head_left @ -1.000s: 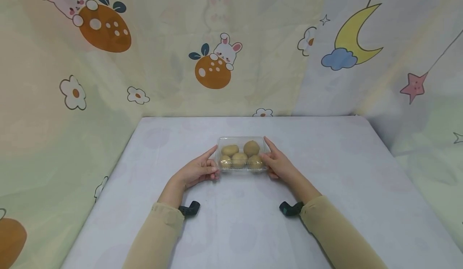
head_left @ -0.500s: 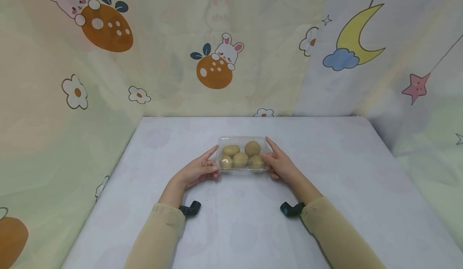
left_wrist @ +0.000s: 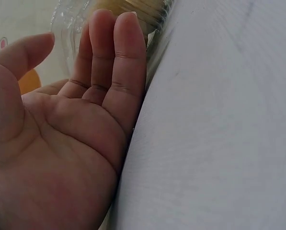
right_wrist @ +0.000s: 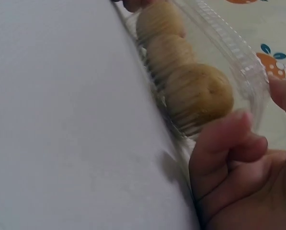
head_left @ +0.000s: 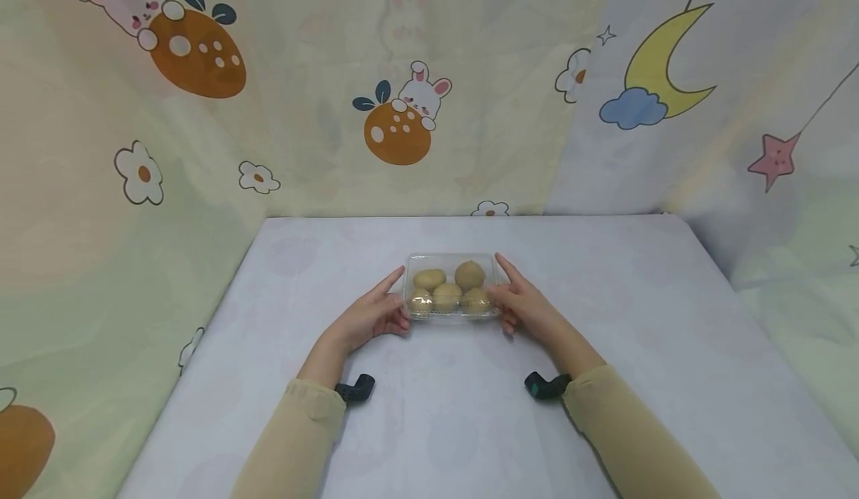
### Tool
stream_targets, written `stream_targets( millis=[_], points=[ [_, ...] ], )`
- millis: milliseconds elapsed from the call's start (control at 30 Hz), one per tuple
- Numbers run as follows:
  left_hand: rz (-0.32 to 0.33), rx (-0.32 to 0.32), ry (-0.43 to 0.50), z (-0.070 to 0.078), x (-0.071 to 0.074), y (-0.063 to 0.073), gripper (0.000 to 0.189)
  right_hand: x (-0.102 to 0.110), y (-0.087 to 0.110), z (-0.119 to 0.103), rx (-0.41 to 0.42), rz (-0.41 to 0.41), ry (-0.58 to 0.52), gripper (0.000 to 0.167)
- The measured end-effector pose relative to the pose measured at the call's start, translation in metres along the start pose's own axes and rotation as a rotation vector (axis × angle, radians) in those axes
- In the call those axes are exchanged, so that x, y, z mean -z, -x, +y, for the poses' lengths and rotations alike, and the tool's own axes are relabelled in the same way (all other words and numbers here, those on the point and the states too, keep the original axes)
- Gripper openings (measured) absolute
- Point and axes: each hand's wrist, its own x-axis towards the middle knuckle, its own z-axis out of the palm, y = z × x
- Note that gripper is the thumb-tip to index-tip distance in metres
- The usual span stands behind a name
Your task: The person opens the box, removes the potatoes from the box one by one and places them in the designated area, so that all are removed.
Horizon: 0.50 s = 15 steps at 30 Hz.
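Five potatoes, clear box | left fingers relaxed against box | right fingers loosely bent, touching

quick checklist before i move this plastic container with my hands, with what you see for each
1. Container level: ok, it looks level on the white table.
2. Contents inside: ok, five potatoes show through the clear plastic.
3. Left hand placed: ok, it is at the container's left end.
4. Right hand placed: ok, it is at the right end.
5. Left fingers curled round the container: not ok, they look mostly straight in the left wrist view.
6. Container fastened all round: cannot tell, its seam is too hard to make out.
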Motion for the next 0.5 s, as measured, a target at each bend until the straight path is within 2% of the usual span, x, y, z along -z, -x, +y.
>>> stream_targets(
  millis=[167,500],
  points=[
    [-0.013,-0.017,-0.012,0.000,-0.001,0.000,0.068,0.011,0.003,0.002,0.001,-0.104,-0.079,0.086],
    [-0.015,-0.044,0.005,-0.001,-0.001,-0.001,0.069,0.023,0.004,0.005,0.094,-0.334,-0.204,0.089]
  ],
)
